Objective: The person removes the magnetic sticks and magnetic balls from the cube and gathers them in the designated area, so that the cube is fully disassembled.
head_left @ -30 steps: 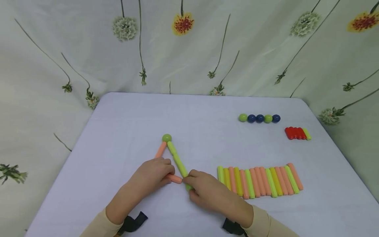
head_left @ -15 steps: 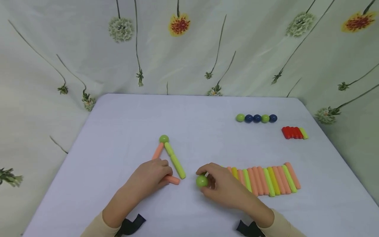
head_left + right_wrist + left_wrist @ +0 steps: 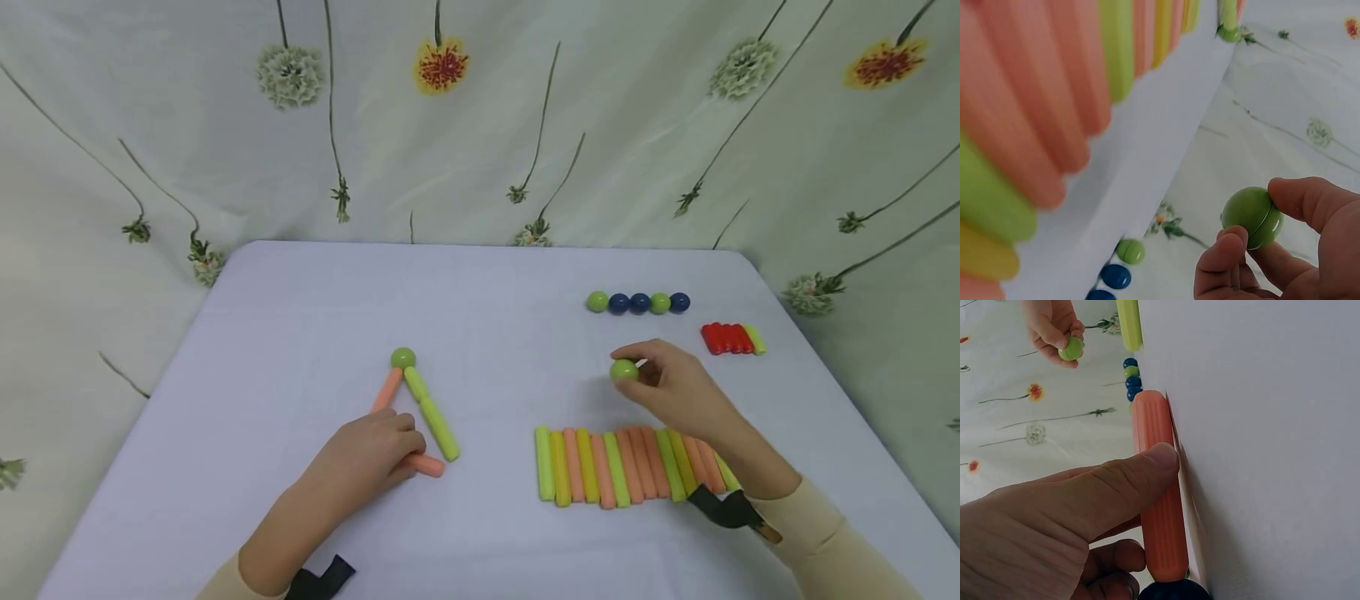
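My left hand rests low on the white table, its thumb and fingers pinching a salmon rod. At that rod's lower end, in the left wrist view, a dark blue ball shows; the hand hides it from the head view. A green ball tops two slanting arms: another salmon rod, partly behind the left hand, and a yellow-green rod pair. Raised over the right side of the table, my right hand pinches a second green ball between thumb and fingers.
Salmon, yellow and yellow-green rods lie side by side, partly under the right forearm. Farther back is a row of green and blue balls. Short red rods with one yellow-green rod lie near the right edge. A flowered cloth hangs behind.
My right hand has taken the green ball from the bottom of the yellow-green rods, moving right and away, up over the rod row. My left hand keeps its grip on the salmon rod.
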Demonstrator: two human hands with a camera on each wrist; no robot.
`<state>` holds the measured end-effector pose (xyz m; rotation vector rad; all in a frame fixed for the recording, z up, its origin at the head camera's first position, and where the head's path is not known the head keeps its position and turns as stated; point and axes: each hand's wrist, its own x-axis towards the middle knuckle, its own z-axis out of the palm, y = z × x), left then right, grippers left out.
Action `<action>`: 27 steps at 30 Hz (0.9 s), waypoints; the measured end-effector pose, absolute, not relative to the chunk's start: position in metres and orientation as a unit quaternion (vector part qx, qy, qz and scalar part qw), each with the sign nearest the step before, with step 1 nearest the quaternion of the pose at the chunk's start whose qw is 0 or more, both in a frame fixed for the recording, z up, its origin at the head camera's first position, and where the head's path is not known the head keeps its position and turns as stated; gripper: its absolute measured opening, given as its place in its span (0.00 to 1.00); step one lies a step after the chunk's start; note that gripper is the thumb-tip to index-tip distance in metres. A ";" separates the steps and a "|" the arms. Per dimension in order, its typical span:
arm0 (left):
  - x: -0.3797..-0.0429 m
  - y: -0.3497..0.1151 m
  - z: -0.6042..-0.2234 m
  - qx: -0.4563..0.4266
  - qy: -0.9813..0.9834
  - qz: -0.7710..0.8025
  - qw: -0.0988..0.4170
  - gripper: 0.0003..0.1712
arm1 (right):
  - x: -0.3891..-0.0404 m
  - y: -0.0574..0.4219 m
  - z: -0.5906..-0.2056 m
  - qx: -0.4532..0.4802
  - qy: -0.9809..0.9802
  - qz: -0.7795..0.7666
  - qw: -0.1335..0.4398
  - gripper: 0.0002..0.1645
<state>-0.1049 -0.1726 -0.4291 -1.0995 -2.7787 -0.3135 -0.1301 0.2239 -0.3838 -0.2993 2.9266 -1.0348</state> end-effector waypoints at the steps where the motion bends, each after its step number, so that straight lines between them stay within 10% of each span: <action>1: -0.105 -0.173 -0.430 -0.366 -0.922 -0.106 0.069 0.11 | -0.136 0.232 -0.381 -0.078 0.944 -0.321 0.010 0.21; 27: -0.101 -0.174 -0.430 -0.365 -0.919 -0.124 0.076 0.10 | -0.261 0.376 -0.399 0.117 0.947 -0.289 0.076 0.33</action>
